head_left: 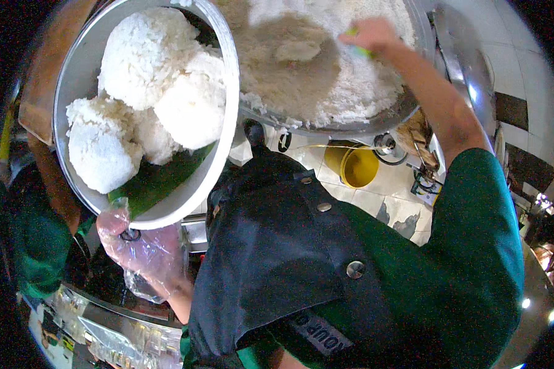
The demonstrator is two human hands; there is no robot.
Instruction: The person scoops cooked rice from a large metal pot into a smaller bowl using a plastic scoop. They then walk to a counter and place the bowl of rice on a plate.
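Note:
My left hand (144,252), in a clear plastic glove, grips the rim of a round white metal basin (188,206) with its thumb over the edge. Inside the basin several rounded mounds of cooked white rice (148,55) rest on a green leaf (166,184). To the right, my bare right hand (375,35) is closed around a yellow-green handle (353,31), smeared by motion. It is over a wide metal pot (332,130) full of loose cooked rice (369,92). The handle's working end cannot be made out.
A yellow bucket (358,167) stands on the tiled floor below the pot, near a hose and a metal fitting (385,142). At the far left are another person's green sleeve (40,255) and forearm. Stacked clear packages (141,338) lie on the counter at lower left.

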